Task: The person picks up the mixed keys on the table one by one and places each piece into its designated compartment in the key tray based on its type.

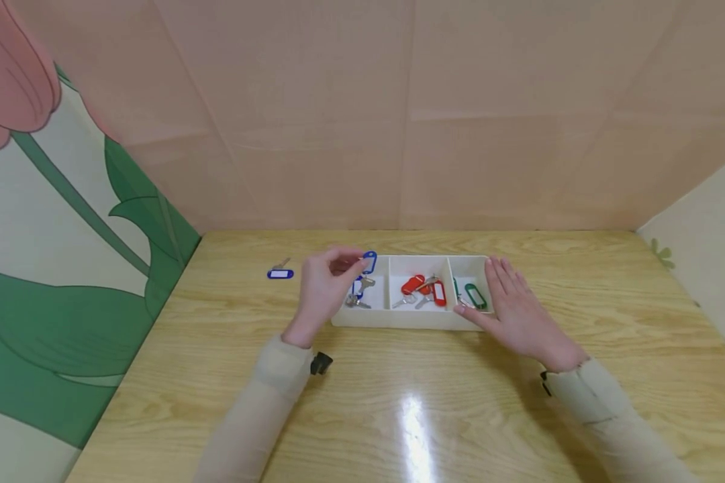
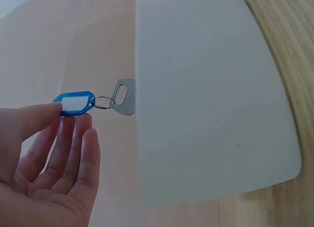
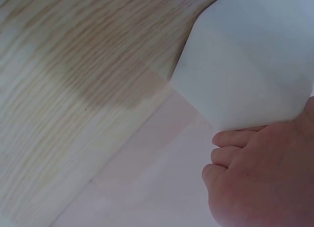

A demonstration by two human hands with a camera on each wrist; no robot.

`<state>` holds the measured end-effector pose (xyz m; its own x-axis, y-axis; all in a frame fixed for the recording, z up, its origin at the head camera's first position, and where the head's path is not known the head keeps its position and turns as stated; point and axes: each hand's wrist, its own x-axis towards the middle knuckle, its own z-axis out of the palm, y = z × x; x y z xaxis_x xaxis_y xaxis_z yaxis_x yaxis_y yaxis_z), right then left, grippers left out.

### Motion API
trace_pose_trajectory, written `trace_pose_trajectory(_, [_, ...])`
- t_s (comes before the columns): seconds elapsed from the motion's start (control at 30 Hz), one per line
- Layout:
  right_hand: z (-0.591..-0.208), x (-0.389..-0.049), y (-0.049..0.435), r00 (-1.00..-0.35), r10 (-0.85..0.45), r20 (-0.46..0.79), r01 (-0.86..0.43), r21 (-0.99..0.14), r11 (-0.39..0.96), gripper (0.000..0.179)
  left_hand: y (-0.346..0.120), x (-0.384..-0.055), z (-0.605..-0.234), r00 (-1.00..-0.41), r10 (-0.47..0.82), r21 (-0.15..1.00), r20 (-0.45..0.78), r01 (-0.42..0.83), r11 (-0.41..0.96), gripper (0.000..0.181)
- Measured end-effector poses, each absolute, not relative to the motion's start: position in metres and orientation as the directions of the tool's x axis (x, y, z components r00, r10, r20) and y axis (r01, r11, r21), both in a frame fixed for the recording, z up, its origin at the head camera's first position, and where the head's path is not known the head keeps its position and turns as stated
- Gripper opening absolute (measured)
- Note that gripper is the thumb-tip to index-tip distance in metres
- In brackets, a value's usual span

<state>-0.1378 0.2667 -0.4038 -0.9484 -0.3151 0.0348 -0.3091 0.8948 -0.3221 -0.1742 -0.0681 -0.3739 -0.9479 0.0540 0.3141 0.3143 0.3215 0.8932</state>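
Observation:
My left hand (image 1: 321, 288) pinches a blue key tag (image 1: 370, 262) between thumb and fingers, over the left end of a white three-compartment box (image 1: 399, 320). In the left wrist view a metal key (image 2: 122, 96) hangs from the tag's ring, its lower part hidden behind the box wall. Another blue-tagged key (image 1: 358, 288) lies in the left compartment. Red key tags (image 1: 412, 284) with keys fill the middle one, and green key tags (image 1: 475, 296) lie in the right one. My right hand (image 1: 516, 315) rests on the box's right end, fingers straight, thumb along the front rim.
A key with a blue tag (image 1: 280, 274) lies on the wooden table (image 1: 362, 389), left of the box. A pinkish backdrop (image 1: 399, 134) rises behind the table, and a flower-printed panel (image 1: 66, 322) stands at the left.

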Motion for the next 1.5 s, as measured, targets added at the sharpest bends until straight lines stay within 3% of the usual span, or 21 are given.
trace_pose_trajectory(0.47, [-0.402,-0.138,0.266,-0.952,-0.307,0.02,-0.295,-0.336,0.894,0.107,-0.066,-0.186,-0.394,-0.948,0.127,0.866,0.293,0.319,0.385,0.022])
trace_pose_trajectory(1.5, [-0.406,-0.138,0.267,-0.95,-0.312,0.033,-0.303,-0.35,0.886,0.107,-0.096,-0.187,-0.392,-0.949,0.013,0.889,0.315,0.3,0.345,0.02])
